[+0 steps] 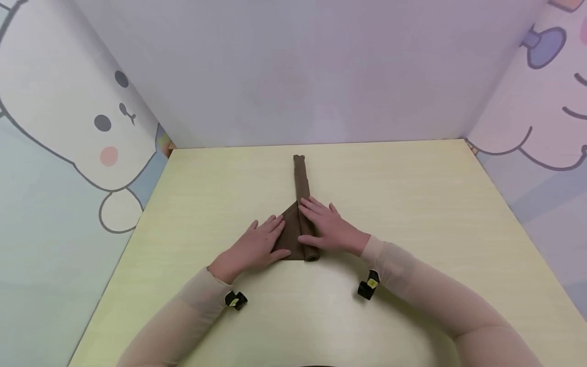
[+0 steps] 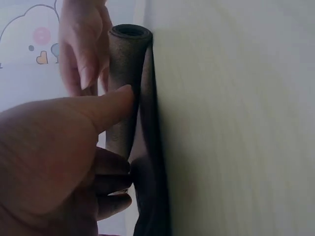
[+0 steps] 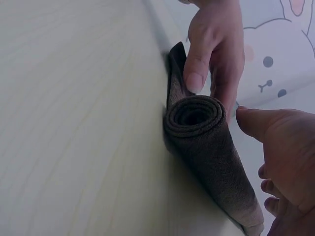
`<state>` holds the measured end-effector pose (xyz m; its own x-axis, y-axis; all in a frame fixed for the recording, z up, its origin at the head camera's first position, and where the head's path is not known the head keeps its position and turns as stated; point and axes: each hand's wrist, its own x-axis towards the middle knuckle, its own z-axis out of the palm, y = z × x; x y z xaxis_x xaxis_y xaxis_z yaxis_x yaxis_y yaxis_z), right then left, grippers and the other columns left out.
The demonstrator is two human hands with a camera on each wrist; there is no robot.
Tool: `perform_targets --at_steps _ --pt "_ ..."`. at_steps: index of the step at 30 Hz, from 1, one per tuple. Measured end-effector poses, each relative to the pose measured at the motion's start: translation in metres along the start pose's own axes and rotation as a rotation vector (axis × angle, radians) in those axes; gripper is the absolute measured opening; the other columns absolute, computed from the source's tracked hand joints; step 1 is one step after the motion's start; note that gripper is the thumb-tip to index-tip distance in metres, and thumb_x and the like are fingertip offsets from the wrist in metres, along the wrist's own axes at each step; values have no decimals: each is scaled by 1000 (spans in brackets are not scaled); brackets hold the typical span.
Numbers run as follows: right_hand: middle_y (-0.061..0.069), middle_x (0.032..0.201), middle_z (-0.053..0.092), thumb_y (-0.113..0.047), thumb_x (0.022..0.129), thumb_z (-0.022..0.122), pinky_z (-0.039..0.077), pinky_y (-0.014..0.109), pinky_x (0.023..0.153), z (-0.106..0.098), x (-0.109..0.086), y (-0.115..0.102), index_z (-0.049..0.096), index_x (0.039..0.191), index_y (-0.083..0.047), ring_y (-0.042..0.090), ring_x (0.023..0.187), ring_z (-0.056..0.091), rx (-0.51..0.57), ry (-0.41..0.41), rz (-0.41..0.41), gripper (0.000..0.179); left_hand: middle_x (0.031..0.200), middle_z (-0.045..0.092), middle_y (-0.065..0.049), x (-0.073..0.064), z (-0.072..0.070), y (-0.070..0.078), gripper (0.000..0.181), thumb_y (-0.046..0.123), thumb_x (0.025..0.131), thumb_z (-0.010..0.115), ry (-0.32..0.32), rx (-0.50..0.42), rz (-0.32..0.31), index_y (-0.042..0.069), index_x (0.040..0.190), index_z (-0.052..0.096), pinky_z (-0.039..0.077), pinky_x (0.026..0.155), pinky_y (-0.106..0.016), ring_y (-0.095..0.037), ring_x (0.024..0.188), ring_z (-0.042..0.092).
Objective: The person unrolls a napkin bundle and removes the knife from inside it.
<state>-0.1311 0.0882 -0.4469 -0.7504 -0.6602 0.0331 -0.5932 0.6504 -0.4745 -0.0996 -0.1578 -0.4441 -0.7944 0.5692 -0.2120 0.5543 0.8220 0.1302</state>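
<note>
A brown cloth [image 1: 290, 238] lies on the table, its right side rolled into a tube that runs away from the person to a narrow far end. A triangular flat part remains on the left of the roll. My left hand [image 1: 257, 244] rests on that flat part, fingers extended and thumb near its front edge. Across the rolled tube [image 1: 301, 176] lies my right hand [image 1: 332, 227], fingers stretched out and touching it. In the right wrist view the near end of the roll [image 3: 194, 118] shows spiral layers. The left wrist view shows my left thumb by the roll [image 2: 123, 64].
The pale wooden table [image 1: 206, 188] reaches a plain wall [image 1: 293, 71] at the back. Side panels with cartoon animals [image 1: 69, 112] stand left and right. Small black wrist cameras [image 1: 368, 286] hang at both cuffs.
</note>
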Motion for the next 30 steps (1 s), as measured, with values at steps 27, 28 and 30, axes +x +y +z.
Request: perform_targets --at_steps 27,28,30 --pt "7 160 15 -70 84 55 14 66 107 12 20 12 25 152 -5 25 147 4 -78 -18 32 99 160 14 -6 8 0 0 93 71 89 42 -66 79 -32 7 153 22 21 107 -62 -25 146 15" --pt "7 160 16 -69 84 56 14 66 106 12 20 12 26 152 -4 25 147 4 -77 -15 30 99 160 14 -6 8 0 0 93 72 89 42 -66 79 -32 7 153 22 21 107 -62 -25 146 15" --pt "8 160 16 -68 84 56 15 67 106 12 20 12 26 152 -4 26 147 5 -76 -11 28 99 160 14 -5 8 1 -1 94 72 88 41 -66 81 -33 7 153 22 21 106 -62 -25 146 15"
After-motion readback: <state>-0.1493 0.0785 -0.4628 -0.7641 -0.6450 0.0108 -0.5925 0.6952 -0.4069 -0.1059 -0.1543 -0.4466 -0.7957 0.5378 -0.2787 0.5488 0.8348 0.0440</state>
